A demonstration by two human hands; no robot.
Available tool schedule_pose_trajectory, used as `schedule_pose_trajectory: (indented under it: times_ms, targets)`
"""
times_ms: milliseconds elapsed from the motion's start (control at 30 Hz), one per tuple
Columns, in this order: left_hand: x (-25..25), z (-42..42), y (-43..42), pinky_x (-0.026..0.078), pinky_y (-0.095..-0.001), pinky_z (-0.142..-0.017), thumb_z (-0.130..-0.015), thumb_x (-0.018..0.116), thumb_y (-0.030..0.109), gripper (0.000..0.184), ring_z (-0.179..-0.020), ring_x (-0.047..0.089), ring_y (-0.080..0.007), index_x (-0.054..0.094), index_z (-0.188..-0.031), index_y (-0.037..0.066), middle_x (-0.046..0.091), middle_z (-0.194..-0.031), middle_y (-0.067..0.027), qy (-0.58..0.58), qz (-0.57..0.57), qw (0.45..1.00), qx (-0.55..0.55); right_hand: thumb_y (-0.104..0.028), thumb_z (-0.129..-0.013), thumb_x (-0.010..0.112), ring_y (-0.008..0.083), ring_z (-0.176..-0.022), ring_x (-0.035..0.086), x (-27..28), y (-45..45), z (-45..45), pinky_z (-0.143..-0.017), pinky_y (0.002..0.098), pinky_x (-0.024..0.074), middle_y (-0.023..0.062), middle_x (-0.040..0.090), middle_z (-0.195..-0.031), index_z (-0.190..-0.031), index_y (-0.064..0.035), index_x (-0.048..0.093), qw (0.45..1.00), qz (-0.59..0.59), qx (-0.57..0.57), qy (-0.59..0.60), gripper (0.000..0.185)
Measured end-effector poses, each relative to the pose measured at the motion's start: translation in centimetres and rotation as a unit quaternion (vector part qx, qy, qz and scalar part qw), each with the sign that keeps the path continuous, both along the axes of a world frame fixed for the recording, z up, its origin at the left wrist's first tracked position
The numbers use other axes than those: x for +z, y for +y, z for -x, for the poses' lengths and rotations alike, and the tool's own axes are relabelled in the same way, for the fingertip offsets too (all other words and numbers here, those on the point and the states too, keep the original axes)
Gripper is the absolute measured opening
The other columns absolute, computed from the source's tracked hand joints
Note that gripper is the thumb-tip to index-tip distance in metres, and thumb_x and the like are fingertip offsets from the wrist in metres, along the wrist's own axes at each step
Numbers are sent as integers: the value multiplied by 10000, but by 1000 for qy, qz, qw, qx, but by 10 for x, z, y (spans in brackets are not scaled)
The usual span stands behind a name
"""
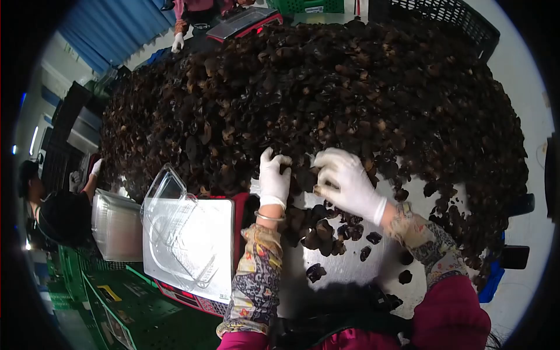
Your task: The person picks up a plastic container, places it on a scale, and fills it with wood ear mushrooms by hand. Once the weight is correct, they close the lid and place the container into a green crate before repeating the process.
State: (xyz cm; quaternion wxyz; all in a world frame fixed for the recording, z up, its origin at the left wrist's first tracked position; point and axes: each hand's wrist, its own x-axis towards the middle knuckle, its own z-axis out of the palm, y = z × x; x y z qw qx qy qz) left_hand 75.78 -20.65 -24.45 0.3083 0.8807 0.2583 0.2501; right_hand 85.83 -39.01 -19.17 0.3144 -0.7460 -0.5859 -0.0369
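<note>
A large heap of dark brown, ear-like pieces, which look like wood ear fungus (pixel 256 99), covers most of the metal table (pixel 356 262). My left hand (pixel 274 178), in a white glove, is at the near edge of the heap, thumb and fingers apart, with nothing visible between them. Just to its right is my right hand (pixel 344 181), also gloved, its fingers curled over the pieces; whatever it holds is hidden. Loose pieces (pixel 324 233) lie below and between my hands. Left of my left forearm, an open clear plastic container (pixel 181 239) rests on a red and white scale (pixel 224 213).
Stacked clear containers (pixel 116 224) stand left of the scale, above green crates (pixel 134 309). A co-worker's gloved hand (pixel 177 42) is near another scale (pixel 245 23) at the far side. A second co-worker (pixel 61 216) is at the left. A black crate (pixel 443 17) stands at the back right.
</note>
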Motion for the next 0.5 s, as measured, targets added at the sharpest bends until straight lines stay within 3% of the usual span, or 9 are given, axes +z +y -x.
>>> schedule_pose_trajectory:
  times_ms: [100, 133, 167, 233, 267, 367, 400, 433, 500]
  targets:
    - [-11, 16, -11, 465, -341, -814, -712, 664, -77, 141, -897, 585, -288, 647, -808, 26, 590, -951, -139, -96, 7, 995, -11, -200, -732, 727, 383, -1207, 442, -12, 19, -16, -987, 439, 412, 154, 476, -1313, -867, -58, 642, 986, -8, -168, -1, 213]
    - [5, 27, -27, 463, -328, -729, -739, 638, -89, 129, -809, 578, -260, 642, -807, 21, 581, -874, -115, -104, 14, 994, 7, -189, -733, 724, 377, -1158, 473, -20, 18, -18, -976, 426, 424, 145, 531, -1247, -884, -62, 648, 997, 8, -80, 21, 211]
    - [17, 39, -41, 471, -328, -758, -747, 632, -89, 123, -855, 589, -265, 633, -807, 19, 581, -898, -118, -100, 47, 994, 10, -145, -770, 681, 351, -1103, 507, -17, 14, -8, -954, 398, 444, 132, 590, -1135, -883, -45, 645, 995, 49, 9, 82, 154]
    - [33, 70, -69, 479, -327, -823, -756, 615, -98, 142, -934, 603, -285, 630, -824, 26, 602, -965, -128, -109, 10, 993, -39, -95, -803, 613, 273, -1054, 549, -17, -1, 32, -883, 350, 488, 107, 613, -1051, -855, -25, 632, 990, 61, 98, -78, 90]
    - [39, 88, -82, 490, -338, -824, -757, 604, -109, 163, -948, 605, -296, 634, -829, 35, 605, -985, -129, -92, 20, 995, -46, -115, -803, 622, 245, -1053, 557, -17, -16, 54, -828, 330, 517, 87, 612, -1040, -865, -47, 642, 988, 78, 131, 37, 94]
    - [36, 132, -103, 527, -345, -761, -759, 673, -9, 202, -952, 626, -273, 675, -927, 104, 610, -1028, -107, -37, 33, 997, -53, -186, -808, 621, 198, -955, 574, -8, -42, 63, -679, 284, 516, 43, 580, -1037, -900, -87, 626, 982, 70, 168, 56, 135]
    - [39, 134, -104, 531, -342, -740, -747, 701, 23, 202, -942, 627, -264, 679, -925, 115, 608, -1027, -97, -28, 27, 999, -29, -217, -820, 626, 216, -969, 575, -6, -40, 46, -755, 311, 515, 42, 588, -1077, -922, -95, 638, 987, 6, 156, -46, 159]
    - [42, 134, -104, 534, -339, -720, -734, 730, 55, 208, -932, 629, -255, 683, -924, 127, 606, -1026, -87, -19, 21, 1000, -6, -238, -813, 636, 251, -1012, 560, -7, -38, 29, -879, 372, 468, 67, 577, -1094, -920, -94, 643, 995, 7, 82, 50, 179]
    - [50, 115, -92, 505, -348, -832, -716, 742, 38, 284, -987, 591, -262, 674, -988, 85, 569, -1028, -103, -57, -11, 998, 8, -308, -853, 612, 341, -1279, 371, 33, -30, 2, -1009, 527, 324, 137, 463, -1311, -1050, -82, 629, 989, 80, -121, -17, 300]
